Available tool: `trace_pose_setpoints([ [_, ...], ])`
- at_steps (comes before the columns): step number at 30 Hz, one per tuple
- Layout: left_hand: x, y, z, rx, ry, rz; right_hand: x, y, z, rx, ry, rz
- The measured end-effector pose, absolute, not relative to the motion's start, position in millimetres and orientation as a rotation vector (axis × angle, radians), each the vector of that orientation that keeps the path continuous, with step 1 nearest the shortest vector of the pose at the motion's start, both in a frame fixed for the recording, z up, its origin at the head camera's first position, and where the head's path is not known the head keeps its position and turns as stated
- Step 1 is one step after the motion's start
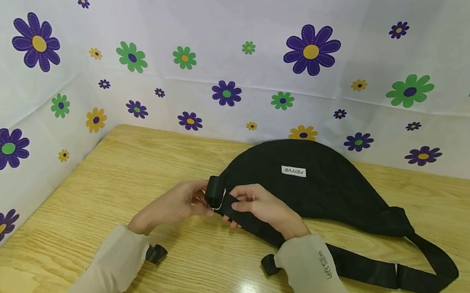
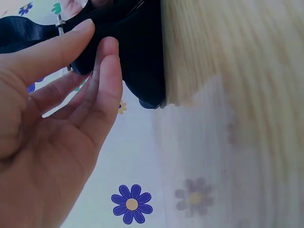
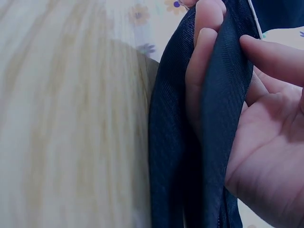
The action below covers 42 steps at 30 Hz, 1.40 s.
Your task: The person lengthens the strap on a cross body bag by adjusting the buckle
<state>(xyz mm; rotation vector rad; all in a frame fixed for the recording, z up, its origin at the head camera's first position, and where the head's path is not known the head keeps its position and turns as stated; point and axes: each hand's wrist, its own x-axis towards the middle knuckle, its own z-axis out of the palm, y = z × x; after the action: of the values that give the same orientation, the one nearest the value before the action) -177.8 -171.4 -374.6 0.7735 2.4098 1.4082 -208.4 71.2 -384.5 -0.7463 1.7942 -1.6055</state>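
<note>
A black sling bag (image 1: 296, 196) with a white label lies on the table, its curved side toward the back. My left hand (image 1: 178, 201) is at the bag's left end, thumb and fingers pinching the black webbing beside a silver metal slider (image 1: 222, 200). A loop of the webbing stands up there. Just right of the slider, my right hand (image 1: 263, 204) grips the strap (image 1: 365, 267) between thumb and fingers. In the right wrist view, fingers (image 3: 202, 61) pass between two layers of the strap. The left wrist view shows the left thumb and fingers (image 2: 110, 78) against the black fabric.
The strap loops round the right side, with a second metal slider (image 1: 395, 274) on it. Wood-grain table (image 1: 196, 282) lies under everything. A flower-printed white cloth (image 1: 246, 72) hangs behind and at the left. Black wrist-camera bands (image 1: 156, 254) sit at both sleeves.
</note>
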Motion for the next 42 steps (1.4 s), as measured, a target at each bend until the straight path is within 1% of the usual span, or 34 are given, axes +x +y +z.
trace_pose_setpoints([
  [9,-179,-170,-377,0.703,2.447,1.438,-206,67,-380,-0.692,1.846,-1.712],
  [13,-178,-169,-376,0.677,2.463,1.438,-203,63,-377,-0.729,1.830,-1.730],
  [20,-178,-166,-379,0.725,2.492,1.436,-196,55,-380,-0.819,1.974,-1.704],
  [29,-177,-167,-379,0.692,2.537,1.404,-190,44,-378,-0.768,2.104,-1.710],
  [34,-178,-167,-379,0.729,2.540,1.407,-190,43,-377,-0.754,2.146,-1.665],
  [42,-179,-167,-380,0.730,2.521,1.427,-194,43,-372,-0.824,2.207,-1.588],
])
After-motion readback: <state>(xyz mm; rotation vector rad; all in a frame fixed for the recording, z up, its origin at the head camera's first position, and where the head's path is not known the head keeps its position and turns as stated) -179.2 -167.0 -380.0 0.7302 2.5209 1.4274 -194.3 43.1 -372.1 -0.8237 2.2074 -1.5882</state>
